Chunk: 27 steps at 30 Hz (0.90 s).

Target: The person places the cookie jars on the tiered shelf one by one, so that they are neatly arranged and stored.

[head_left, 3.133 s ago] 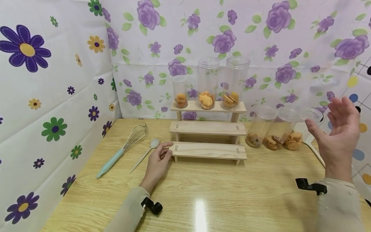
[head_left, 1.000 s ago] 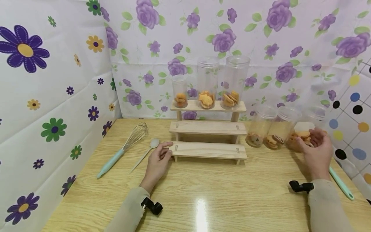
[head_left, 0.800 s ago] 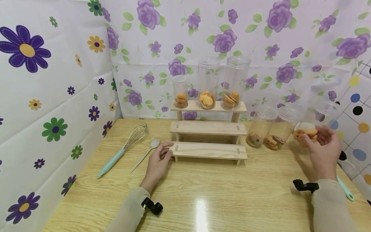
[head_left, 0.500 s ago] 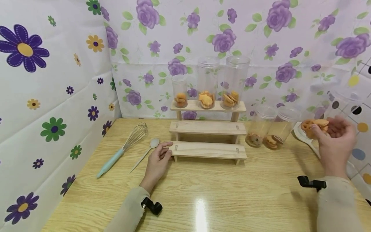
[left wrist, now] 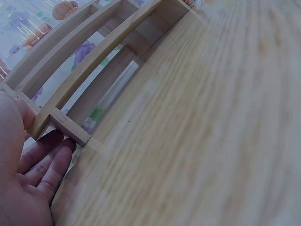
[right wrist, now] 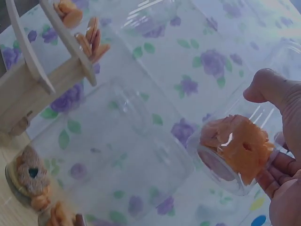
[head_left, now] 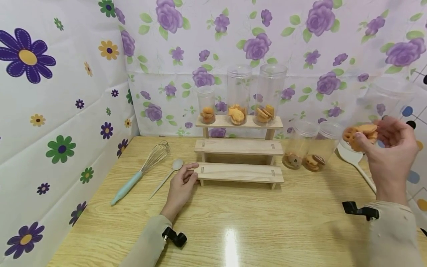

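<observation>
My left hand (head_left: 181,188) grips the left end of the lowest tier of a three-tier wooden stand (head_left: 238,172). In the left wrist view the thumb lies along the tier's corner and the fingers reach under it. My right hand (head_left: 391,155) holds a clear jar (right wrist: 230,162) of cookies by its lower part, raised above the table at the right, its rim hard to make out. Two more clear jars with cookies, a left one (head_left: 295,157) and a right one (head_left: 314,160), stand on the table beside the stand. Several of the right hand's fingers are hidden behind the jar.
On the top tier stand a small jar (head_left: 207,111) and two tall jars, one (head_left: 238,107) in the middle and one (head_left: 267,107) at right, all with cookies. A whisk (head_left: 143,172) and a spoon (head_left: 168,176) lie left. A pale, long-handled utensil (head_left: 351,156) lies right.
My right hand reached the third jar on the right, took hold of it, and lifted it up and rightward, uncovering the pale utensil. The left hand has stayed on the stand.
</observation>
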Motion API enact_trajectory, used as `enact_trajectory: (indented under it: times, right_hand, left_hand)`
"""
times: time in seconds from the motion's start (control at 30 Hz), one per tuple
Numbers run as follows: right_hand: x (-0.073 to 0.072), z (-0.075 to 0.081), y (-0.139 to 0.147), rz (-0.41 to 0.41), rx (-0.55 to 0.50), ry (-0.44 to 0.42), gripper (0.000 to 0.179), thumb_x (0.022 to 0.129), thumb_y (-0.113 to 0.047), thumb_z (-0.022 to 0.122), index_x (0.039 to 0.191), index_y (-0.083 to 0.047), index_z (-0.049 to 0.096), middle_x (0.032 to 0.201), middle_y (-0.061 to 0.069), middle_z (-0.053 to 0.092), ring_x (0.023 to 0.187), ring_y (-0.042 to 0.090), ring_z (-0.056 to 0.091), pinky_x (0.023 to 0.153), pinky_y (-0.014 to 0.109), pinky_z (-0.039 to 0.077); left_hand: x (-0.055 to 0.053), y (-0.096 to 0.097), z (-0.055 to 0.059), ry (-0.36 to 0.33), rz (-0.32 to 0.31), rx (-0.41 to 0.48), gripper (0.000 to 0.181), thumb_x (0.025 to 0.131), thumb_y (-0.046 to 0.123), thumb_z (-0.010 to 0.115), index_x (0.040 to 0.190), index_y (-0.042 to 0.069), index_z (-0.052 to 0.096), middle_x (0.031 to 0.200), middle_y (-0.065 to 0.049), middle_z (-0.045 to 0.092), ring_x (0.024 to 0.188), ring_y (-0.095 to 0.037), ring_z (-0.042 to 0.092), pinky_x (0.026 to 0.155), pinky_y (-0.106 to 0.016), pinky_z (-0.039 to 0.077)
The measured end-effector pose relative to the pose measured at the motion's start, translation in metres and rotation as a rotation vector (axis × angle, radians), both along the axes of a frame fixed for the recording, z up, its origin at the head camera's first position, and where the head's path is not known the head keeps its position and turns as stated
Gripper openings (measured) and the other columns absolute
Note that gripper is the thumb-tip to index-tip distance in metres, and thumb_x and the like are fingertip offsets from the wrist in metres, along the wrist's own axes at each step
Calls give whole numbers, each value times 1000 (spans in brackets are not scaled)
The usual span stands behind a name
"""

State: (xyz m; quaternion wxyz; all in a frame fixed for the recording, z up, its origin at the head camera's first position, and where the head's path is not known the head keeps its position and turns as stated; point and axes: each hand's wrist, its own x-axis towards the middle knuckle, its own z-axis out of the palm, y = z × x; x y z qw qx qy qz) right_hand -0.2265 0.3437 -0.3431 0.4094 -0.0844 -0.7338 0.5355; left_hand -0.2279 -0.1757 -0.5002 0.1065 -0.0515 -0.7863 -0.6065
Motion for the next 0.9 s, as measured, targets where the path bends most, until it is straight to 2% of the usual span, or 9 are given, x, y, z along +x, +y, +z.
enact_trajectory:
  times: [0.13, 0.3, 0.37, 0.57, 0.73, 0.9]
  right_hand:
    - [3, 10, -8, 24, 3, 5, 58, 96, -9, 87, 149, -13, 64, 135, -8, 68, 120, 4, 61, 100, 14, 44]
    - [0, 12, -18, 104, 42, 57, 59, 93, -5, 90, 147, -9, 67, 134, -4, 73, 118, 8, 64, 98, 15, 47]
    - [-2, 11, -25, 165, 28, 87, 60, 90, 0, 91, 145, -6, 68, 133, 0, 75, 115, 11, 65, 96, 16, 49]
    - [-4, 11, -53, 398, -97, 179, 62, 83, 12, 91, 140, 1, 70, 131, 12, 75, 107, 19, 66, 92, 18, 53]
    - [-6, 8, -77, 498, -112, 206, 61, 83, 15, 89, 140, 4, 69, 133, 17, 72, 109, 22, 65, 94, 21, 53]
    - [-9, 6, -102, 569, -99, 169, 63, 86, 12, 89, 143, -2, 67, 136, 16, 71, 116, 23, 66, 101, 22, 53]
  left_hand:
    - [-1, 0, -1, 1, -5, 3, 32, 114, 16, 66, 146, 19, 71, 128, -10, 79, 120, -24, 74, 93, -18, 57]
    - [-1, 0, -2, -4, -12, 11, 31, 115, 16, 65, 146, 19, 71, 130, -10, 79, 121, -25, 73, 94, -19, 57]
    - [-1, 0, -2, -5, -14, 13, 31, 115, 16, 65, 146, 19, 71, 130, -11, 79, 122, -25, 73, 94, -19, 57]
    - [0, 1, 0, -7, -8, 7, 32, 114, 16, 66, 146, 18, 71, 130, -9, 79, 121, -24, 73, 93, -19, 57]
    - [-1, 1, 0, -3, -7, 1, 31, 115, 16, 66, 145, 18, 71, 130, -9, 79, 121, -23, 73, 93, -19, 57]
    - [-1, 0, -1, -2, -9, 4, 31, 115, 18, 65, 146, 20, 71, 129, -9, 80, 120, -24, 74, 94, -19, 57]
